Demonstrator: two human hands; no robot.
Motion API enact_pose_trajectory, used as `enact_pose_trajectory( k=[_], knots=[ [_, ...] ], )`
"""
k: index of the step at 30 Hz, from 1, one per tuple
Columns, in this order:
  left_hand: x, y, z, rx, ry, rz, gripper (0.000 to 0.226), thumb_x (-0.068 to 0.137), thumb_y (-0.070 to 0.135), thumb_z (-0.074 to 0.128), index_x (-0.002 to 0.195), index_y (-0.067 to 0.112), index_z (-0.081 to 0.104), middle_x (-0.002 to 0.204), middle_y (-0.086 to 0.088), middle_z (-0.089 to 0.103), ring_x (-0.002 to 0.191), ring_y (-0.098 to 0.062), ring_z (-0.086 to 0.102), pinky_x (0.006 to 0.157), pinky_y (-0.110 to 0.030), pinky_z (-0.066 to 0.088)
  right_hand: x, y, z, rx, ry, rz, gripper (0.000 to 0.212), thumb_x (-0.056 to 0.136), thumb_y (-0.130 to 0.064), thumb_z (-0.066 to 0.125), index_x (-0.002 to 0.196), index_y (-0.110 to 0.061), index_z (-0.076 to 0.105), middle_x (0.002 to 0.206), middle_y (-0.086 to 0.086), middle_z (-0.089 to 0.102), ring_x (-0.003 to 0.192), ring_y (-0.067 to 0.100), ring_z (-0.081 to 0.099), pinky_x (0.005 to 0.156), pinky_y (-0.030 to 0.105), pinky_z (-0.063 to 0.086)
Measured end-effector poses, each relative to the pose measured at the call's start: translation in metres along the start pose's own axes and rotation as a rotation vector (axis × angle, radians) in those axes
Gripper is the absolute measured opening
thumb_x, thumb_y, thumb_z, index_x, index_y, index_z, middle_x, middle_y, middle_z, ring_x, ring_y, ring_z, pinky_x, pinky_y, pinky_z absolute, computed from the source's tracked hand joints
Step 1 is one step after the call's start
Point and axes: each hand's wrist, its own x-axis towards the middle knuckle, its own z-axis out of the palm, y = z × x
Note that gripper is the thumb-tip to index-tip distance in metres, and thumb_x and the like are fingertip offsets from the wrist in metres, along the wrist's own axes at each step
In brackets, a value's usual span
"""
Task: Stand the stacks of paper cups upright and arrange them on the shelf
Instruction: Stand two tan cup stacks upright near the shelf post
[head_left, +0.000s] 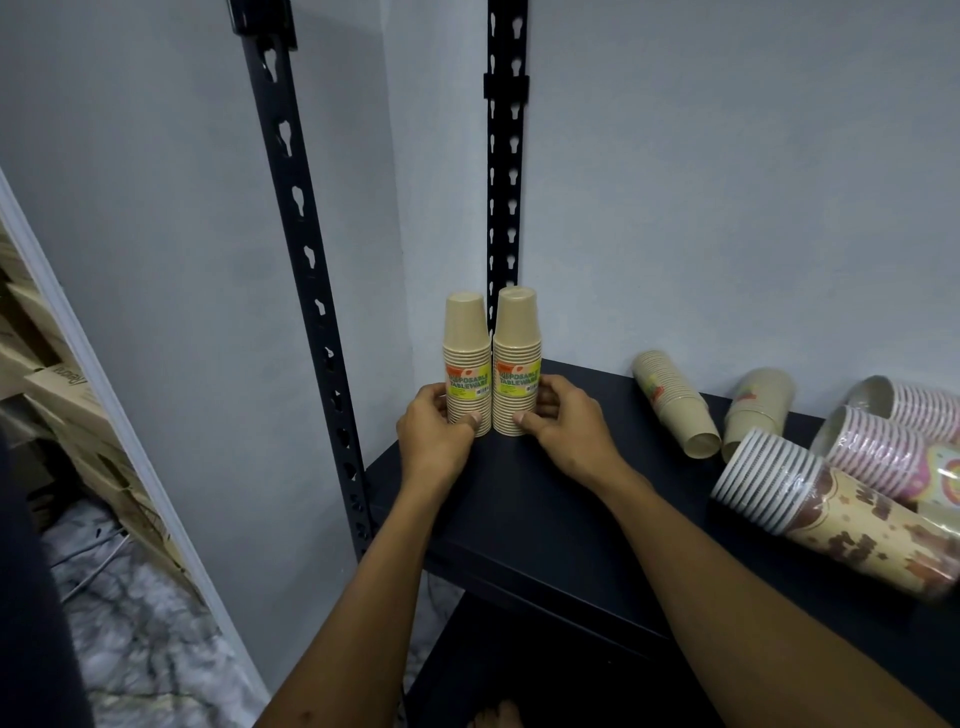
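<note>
Two tan stacks of paper cups stand upright, bases up, side by side in the back left corner of the black shelf. My left hand grips the left stack near its bottom. My right hand grips the right stack the same way. Both stacks carry yellow-green labels. Further right, two tan stacks lie on their sides. A brown patterned stack and two pink-striped stacks also lie flat.
Black slotted uprights rise at the shelf's left end against a grey wall. A lower shelf shows beneath. Cardboard boxes and a marbled floor are at the far left.
</note>
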Motion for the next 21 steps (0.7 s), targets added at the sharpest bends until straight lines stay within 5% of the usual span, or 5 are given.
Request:
enact_pose_trajectory(
  k=[7, 12, 21],
  knots=[
    [-0.003, 0.004, -0.003, 0.004, -0.036, -0.022, 0.053, 0.079, 0.006, 0.074, 0.128, 0.01, 0.053, 0.122, -0.006, 0.064, 0.107, -0.018, 0.061, 0.085, -0.025, 0.048, -0.001, 0.001, -0.001, 0.004, 0.011, -0.002, 0.053, 0.082, -0.014, 0.074, 0.131, -0.012, 0.054, 0.118, 0.0, 0.067, 0.102, 0.01, 0.064, 0.092, 0.026, 0.051],
    [-0.018, 0.011, -0.013, 0.086, -0.068, -0.043, 0.074, 0.08, 0.012, 0.075, 0.143, 0.006, 0.036, 0.134, -0.011, 0.057, 0.12, -0.025, 0.056, 0.096, -0.032, 0.045, -0.011, -0.002, -0.005, -0.034, 0.057, 0.048, 0.062, 0.081, -0.019, 0.075, 0.136, -0.01, 0.048, 0.124, 0.004, 0.063, 0.109, 0.015, 0.061, 0.095, 0.028, 0.05],
    [-0.056, 0.018, -0.022, 0.25, -0.142, 0.171, 0.029, 0.083, 0.007, 0.062, 0.111, 0.01, 0.058, 0.097, -0.002, 0.063, 0.087, -0.016, 0.059, 0.081, -0.028, 0.049, -0.072, -0.019, -0.044, -0.338, -0.017, -0.079, 0.031, 0.09, -0.017, 0.061, 0.121, -0.013, 0.063, 0.121, 0.003, 0.065, 0.11, 0.015, 0.061, 0.093, 0.025, 0.047]
  ],
)
